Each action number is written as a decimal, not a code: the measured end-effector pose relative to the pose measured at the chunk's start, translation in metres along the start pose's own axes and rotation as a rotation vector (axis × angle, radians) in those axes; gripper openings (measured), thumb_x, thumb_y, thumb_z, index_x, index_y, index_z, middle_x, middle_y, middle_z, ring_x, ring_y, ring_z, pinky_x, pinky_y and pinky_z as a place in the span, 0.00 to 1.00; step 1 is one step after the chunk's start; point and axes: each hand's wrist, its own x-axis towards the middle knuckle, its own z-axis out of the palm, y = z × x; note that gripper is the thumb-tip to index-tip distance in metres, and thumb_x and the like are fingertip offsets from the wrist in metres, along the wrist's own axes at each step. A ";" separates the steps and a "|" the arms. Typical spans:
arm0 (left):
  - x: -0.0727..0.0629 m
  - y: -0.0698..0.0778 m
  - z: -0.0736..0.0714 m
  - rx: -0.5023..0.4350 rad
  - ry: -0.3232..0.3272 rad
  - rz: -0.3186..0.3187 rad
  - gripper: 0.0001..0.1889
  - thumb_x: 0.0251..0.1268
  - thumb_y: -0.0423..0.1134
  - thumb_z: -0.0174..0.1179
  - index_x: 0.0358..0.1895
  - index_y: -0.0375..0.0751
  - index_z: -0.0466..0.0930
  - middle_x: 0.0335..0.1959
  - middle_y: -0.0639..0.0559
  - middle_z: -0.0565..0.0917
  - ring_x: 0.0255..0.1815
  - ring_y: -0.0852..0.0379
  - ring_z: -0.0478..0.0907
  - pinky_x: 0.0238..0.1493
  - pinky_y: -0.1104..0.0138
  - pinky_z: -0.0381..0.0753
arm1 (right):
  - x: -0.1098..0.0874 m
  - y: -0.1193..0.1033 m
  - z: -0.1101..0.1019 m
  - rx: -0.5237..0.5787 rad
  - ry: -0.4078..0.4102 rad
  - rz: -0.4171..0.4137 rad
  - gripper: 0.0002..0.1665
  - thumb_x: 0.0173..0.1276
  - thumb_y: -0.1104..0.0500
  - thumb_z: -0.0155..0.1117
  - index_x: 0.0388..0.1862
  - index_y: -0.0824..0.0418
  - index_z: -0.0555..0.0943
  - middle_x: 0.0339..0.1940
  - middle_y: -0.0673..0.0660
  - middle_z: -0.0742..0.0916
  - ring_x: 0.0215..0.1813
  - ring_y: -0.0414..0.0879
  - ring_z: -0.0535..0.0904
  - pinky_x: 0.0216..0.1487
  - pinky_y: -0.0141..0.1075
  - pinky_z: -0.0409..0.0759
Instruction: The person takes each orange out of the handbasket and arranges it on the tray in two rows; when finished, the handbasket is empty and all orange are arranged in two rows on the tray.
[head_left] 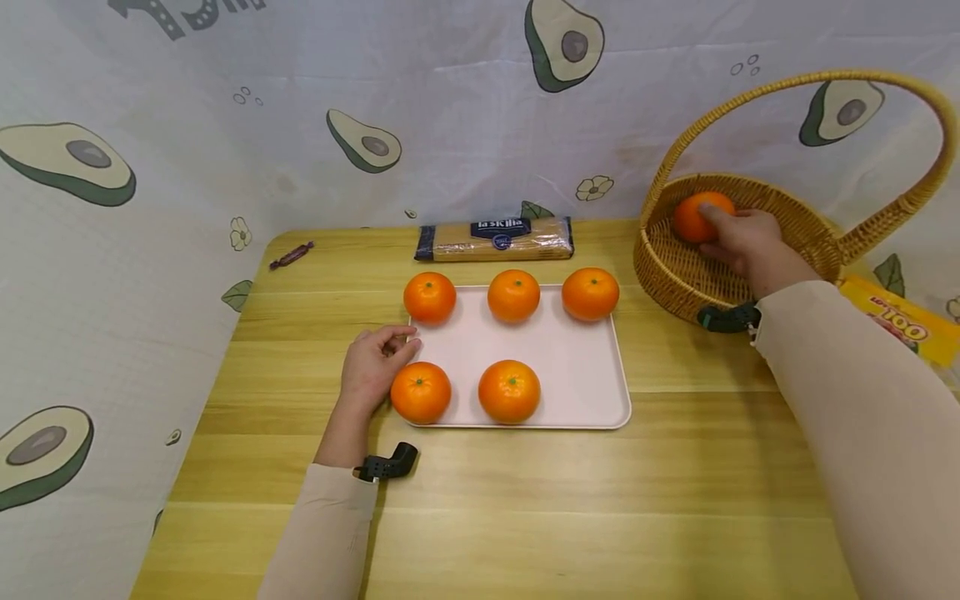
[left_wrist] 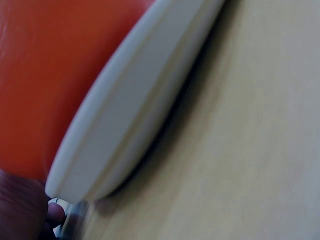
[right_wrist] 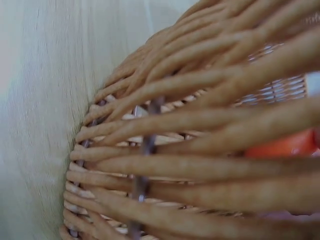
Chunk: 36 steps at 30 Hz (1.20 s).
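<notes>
My right hand (head_left: 746,242) reaches into a wicker basket (head_left: 675,283) with a tall arched handle and holds an orange (head_left: 686,218) low inside it. Through the weave, a bit of that orange (right_wrist: 282,145) shows in the right wrist view. At the left rim of a pale pink tray (head_left: 570,358), my left hand (head_left: 371,367) rests with loosely bent fingers, thumb and index tips right at the edge. It lies between two oranges, one at the far left corner (head_left: 430,298) and one at the near left corner (head_left: 421,392). Several oranges sit on the tray.
Behind the tray lies a pack of spaghetti (head_left: 495,240). A small wrapped candy (head_left: 292,255) is at the table's far left. To the right of the basket is a yellow candy bag (head_left: 903,321), partly covered by my right sleeve. A printed cloth (head_left: 450,83) hangs along the back.
</notes>
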 end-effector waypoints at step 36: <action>-0.002 0.002 0.000 -0.026 -0.008 -0.009 0.15 0.67 0.47 0.68 0.53 0.47 0.88 0.36 0.47 0.82 0.41 0.50 0.71 0.42 0.62 0.67 | -0.105 0.004 0.012 -0.638 0.116 -0.534 0.55 0.68 0.40 0.68 0.85 0.50 0.51 0.83 0.61 0.59 0.77 0.67 0.63 0.70 0.64 0.66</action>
